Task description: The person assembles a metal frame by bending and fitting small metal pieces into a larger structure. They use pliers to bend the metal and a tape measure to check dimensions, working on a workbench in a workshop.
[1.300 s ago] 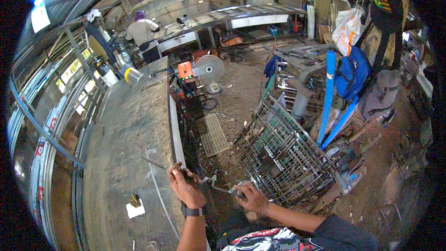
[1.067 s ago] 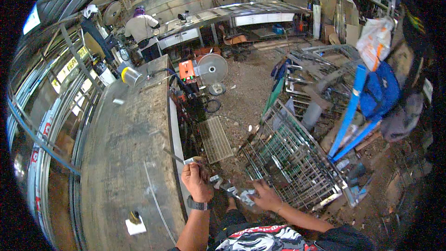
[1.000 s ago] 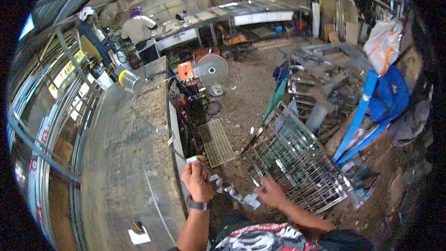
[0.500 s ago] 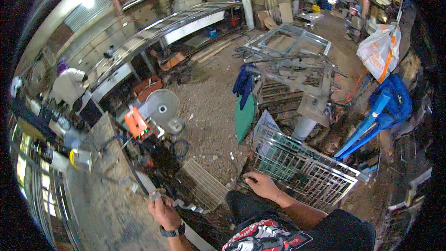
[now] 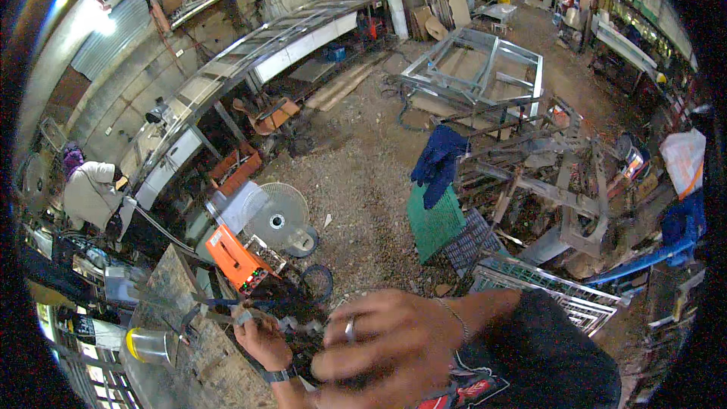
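My left hand, with a dark watch at its wrist, is closed on a small grey metal piece at the edge of the worn workbench. Shiny zigzag metal shows just right of it, partly hidden. Close to the camera, my right hand is smeared by motion. Its fingers reach leftward, a little apart, and nothing shows in them; a ring and a bracelet are on it. An orange machine box with small lights stands beyond my left hand.
A metal bucket with a yellow band is on the bench. Ahead lie a round fan, a green mesh sheet, rusty steel frames and a pale metal grille. Another person bends at the far-left long bench.
My right hand has risen from over the grille toward the camera and leftward. My left hand stays near the bench edge with the metal piece. The view has turned rightward and shifted.
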Tool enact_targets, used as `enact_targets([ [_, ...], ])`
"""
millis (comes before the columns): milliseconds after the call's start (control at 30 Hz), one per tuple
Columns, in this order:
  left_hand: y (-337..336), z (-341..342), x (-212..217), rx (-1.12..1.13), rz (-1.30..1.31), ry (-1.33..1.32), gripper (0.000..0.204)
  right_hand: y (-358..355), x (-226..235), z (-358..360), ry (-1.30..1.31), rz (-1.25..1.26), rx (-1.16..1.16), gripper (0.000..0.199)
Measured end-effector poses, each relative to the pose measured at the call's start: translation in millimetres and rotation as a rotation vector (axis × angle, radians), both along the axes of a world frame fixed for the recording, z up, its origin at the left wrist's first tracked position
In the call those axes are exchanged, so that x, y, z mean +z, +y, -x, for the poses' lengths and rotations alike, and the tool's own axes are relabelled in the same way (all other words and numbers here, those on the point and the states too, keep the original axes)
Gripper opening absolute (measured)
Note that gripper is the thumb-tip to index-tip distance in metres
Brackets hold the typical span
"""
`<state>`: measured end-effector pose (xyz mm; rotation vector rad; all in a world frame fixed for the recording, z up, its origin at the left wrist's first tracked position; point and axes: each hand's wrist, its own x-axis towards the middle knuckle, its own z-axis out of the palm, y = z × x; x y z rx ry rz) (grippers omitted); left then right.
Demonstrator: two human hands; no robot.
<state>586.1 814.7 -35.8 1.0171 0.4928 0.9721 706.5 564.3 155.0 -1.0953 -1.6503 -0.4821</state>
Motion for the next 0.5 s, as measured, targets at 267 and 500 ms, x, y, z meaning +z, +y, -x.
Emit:
enact_targets([
  [267,123,-172,-41,-0.103,-0.041,0.09,0.029,105,26,-111,-0.195,-0.502,-0.316,0.017],
  [500,174,-364,-33,-0.192,-0.035,0.171,0.051,165,-51,-302,0.115,0.168,-0.539,0.033],
])
